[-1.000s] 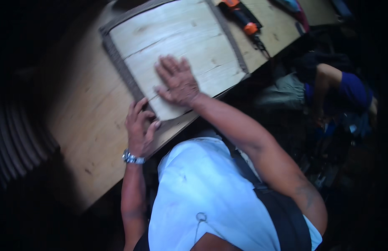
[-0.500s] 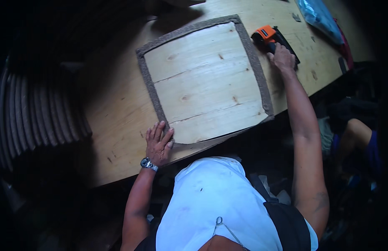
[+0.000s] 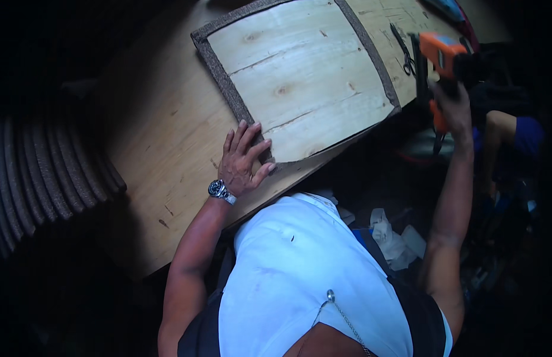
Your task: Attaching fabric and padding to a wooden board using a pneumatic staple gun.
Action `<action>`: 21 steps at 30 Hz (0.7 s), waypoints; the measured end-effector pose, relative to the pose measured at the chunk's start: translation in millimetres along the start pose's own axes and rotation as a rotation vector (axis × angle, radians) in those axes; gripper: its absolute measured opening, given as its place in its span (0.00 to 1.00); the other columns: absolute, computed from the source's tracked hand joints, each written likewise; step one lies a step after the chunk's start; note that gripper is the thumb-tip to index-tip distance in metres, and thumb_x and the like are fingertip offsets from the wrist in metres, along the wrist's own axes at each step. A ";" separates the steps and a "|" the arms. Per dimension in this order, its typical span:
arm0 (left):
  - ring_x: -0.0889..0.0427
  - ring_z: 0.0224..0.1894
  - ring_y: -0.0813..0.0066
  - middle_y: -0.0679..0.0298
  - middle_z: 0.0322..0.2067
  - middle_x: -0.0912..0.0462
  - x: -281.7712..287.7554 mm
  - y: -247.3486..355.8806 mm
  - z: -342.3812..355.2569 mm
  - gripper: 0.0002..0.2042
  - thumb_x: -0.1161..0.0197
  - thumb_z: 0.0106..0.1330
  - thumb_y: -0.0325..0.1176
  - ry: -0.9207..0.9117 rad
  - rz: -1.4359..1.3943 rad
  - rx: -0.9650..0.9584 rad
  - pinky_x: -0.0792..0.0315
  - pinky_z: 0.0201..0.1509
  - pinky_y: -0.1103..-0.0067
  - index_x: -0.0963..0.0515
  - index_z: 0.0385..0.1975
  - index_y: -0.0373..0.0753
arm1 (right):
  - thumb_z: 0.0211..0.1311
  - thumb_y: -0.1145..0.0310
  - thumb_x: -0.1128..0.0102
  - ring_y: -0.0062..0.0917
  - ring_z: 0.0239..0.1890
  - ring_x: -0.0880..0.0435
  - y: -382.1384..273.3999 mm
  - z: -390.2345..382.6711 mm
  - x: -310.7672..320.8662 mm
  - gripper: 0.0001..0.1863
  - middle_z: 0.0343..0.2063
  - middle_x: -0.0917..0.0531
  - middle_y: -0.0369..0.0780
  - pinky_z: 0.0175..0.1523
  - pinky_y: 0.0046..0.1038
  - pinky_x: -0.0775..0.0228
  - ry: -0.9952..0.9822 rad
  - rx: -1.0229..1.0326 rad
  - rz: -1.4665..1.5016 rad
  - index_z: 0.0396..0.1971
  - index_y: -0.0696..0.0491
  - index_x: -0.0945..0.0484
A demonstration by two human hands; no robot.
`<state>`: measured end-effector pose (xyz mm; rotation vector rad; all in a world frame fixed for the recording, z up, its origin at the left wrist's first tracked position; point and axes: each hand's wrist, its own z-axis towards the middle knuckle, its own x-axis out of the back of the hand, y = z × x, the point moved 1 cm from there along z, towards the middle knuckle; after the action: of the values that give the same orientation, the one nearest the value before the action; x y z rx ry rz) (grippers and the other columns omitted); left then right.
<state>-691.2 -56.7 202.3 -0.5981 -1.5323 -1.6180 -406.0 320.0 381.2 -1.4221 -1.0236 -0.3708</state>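
Note:
A squarish wooden panel (image 3: 305, 83) lies on the workbench with its bare boards facing up. Brown fabric (image 3: 223, 80) is folded over its edges as a border. At the panel's near left corner, my left hand (image 3: 243, 160) rests flat with fingers spread, touching the fabric edge. My right hand (image 3: 456, 113) grips the handle of an orange and black staple gun (image 3: 445, 53), lifted off the bench to the right of the panel and slightly blurred.
Scissors (image 3: 405, 56) lie on the bench (image 3: 163, 178) right of the panel. A stack of brown-covered panels (image 3: 49, 172) stands at the left. Another person's arm (image 3: 496, 137) shows at right beyond the bench edge, and pale scraps (image 3: 395, 241) lie below.
My right hand has picked the staple gun up off the bench and swung it right, uncovering the scissors. The panel sits higher in view; my left hand stays at its corner.

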 end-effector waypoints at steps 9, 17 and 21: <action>0.53 0.76 0.52 0.57 0.72 0.44 -5.5 2.5 -2.4 0.30 0.40 0.63 0.47 -0.068 -0.004 -0.063 0.57 0.75 0.57 0.32 0.66 0.50 | 0.53 0.65 0.26 0.26 0.41 0.17 1.1 -286.9 -140.9 0.23 0.36 0.17 0.37 0.49 0.32 0.24 -0.269 -0.261 0.467 0.49 0.56 0.22; 0.55 0.76 0.54 0.59 0.73 0.47 -12.1 3.9 -2.0 0.29 0.45 0.67 0.48 -0.042 0.081 -0.058 0.59 0.75 0.58 0.35 0.69 0.52 | 0.54 0.58 0.25 0.29 0.34 0.13 -23.3 -321.8 -214.2 0.20 0.29 0.15 0.38 0.43 0.31 0.23 -0.163 -0.001 0.453 0.38 0.57 0.19; 0.56 0.76 0.55 0.59 0.73 0.48 -11.5 1.4 0.2 0.29 0.45 0.67 0.49 -0.042 0.095 -0.062 0.60 0.75 0.58 0.36 0.70 0.54 | 0.56 0.57 0.26 0.31 0.45 0.15 -21.1 -320.3 -221.1 0.26 0.40 0.15 0.44 0.51 0.34 0.24 -0.217 -0.026 0.352 0.48 0.58 0.22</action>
<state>-683.7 -53.7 194.1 -0.7321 -1.4655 -1.5947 -429.0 -55.7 280.1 -1.6570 -0.9181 0.0286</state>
